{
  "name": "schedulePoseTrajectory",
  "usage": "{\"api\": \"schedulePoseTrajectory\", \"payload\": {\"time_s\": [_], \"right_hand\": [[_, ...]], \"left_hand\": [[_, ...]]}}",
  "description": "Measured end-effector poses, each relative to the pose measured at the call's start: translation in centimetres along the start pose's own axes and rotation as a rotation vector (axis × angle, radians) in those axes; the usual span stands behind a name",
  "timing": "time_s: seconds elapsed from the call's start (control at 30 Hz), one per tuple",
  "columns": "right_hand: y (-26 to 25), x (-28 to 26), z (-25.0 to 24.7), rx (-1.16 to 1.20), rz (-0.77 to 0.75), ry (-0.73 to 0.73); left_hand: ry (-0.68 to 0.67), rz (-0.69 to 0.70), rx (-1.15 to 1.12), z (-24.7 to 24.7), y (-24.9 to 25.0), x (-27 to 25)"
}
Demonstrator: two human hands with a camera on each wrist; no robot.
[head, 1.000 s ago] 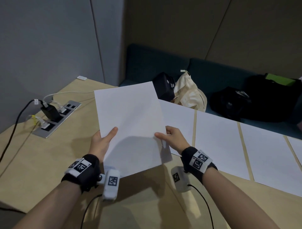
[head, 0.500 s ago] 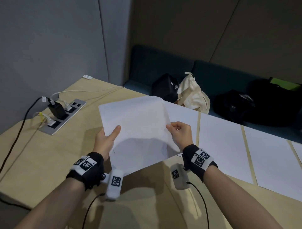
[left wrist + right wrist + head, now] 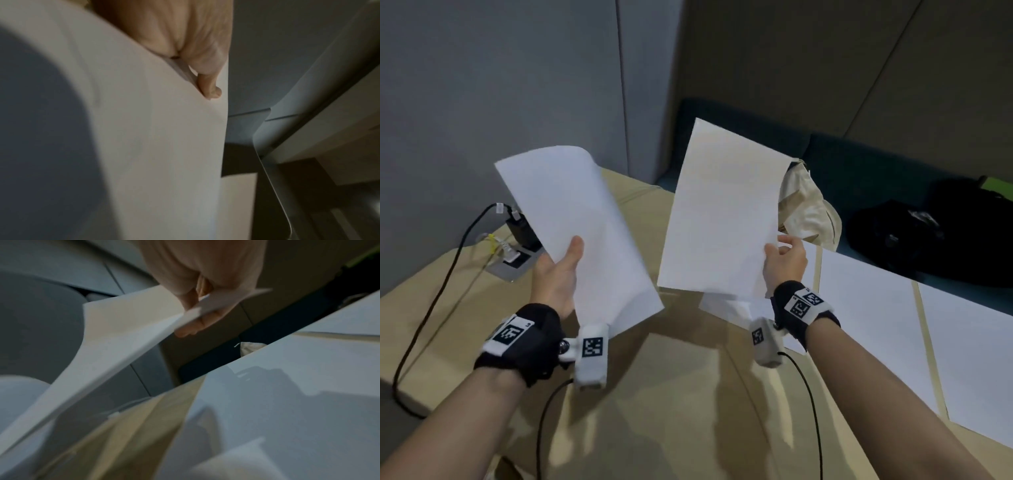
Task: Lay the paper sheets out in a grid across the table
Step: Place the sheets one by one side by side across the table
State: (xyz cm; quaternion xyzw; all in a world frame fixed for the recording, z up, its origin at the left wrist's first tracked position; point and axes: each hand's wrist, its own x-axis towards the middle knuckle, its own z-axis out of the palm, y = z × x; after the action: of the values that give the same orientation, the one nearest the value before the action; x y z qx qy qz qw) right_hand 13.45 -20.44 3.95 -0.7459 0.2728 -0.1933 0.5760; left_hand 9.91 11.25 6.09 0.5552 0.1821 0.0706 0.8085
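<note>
My left hand (image 3: pixel 561 270) holds a stack of white sheets (image 3: pixel 582 233) up over the left of the wooden table (image 3: pixel 681 394), thumb on top; in the left wrist view a fingertip (image 3: pixel 211 91) presses the stack (image 3: pixel 154 146) from behind. My right hand (image 3: pixel 784 260) pinches one single white sheet (image 3: pixel 722 219) by its right edge, lifted and apart from the stack. In the right wrist view the fingers (image 3: pixel 195 324) pinch that sheet (image 3: pixel 115 353). Several sheets (image 3: pixel 876 329) lie side by side in a row along the table's far edge.
A power socket strip with plugs and cables (image 3: pixel 517 246) sits in the table at the left. Behind the table is a dark bench with a cream cloth bag (image 3: pixel 808 205) and black bags (image 3: pixel 914 236). Cables hang from both wrist cameras.
Both hands held one stack together; now the right hand has pulled one sheet off to the right and both hands have risen and moved apart.
</note>
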Motion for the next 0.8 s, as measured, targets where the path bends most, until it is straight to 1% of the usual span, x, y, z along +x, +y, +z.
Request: {"api": "schedulePoseTrajectory", "payload": {"time_s": [0.1,0.17,0.23,0.33,0.4,0.43,0.5,0.57,0.67,0.8], "right_hand": [[0.9,-0.2,1.7,-0.091,0.000,-0.025],[1.1,-0.7,3.1,-0.153,-0.041,-0.069],[1.2,-1.2,4.7,-0.232,-0.096,-0.138],[1.0,-1.8,7.0,-0.358,-0.123,-0.260],[1.2,-2.0,8.2,-0.462,-0.111,-0.355],[1.4,-2.2,8.7,-0.506,-0.091,-0.404],[1.9,-2.2,9.3,-0.587,-0.065,-0.494],[2.3,-2.1,9.6,-0.690,-0.091,-0.561],[2.4,-2.1,9.6,-0.817,-0.126,-0.633],[2.6,-2.5,9.8,-0.929,-0.139,-0.678]], "left_hand": [[0.038,0.004,-0.083,-0.8,0.9,1.1],[0.033,0.007,-0.142,-0.9,1.4,1.5],[0.001,0.008,-0.190,-1.2,1.9,2.0],[-0.068,-0.058,-0.197,-2.0,1.9,2.5],[-0.088,-0.119,-0.109,-2.2,1.4,2.4],[-0.068,-0.142,-0.024,-2.6,0.6,2.7],[0.023,-0.143,0.180,-3.7,-0.7,3.0],[0.095,-0.115,0.307,-5.1,-1.6,3.2],[0.159,-0.091,0.337,-6.1,-1.5,3.0],[0.130,-0.065,0.282,-5.8,-1.1,2.6]]}}
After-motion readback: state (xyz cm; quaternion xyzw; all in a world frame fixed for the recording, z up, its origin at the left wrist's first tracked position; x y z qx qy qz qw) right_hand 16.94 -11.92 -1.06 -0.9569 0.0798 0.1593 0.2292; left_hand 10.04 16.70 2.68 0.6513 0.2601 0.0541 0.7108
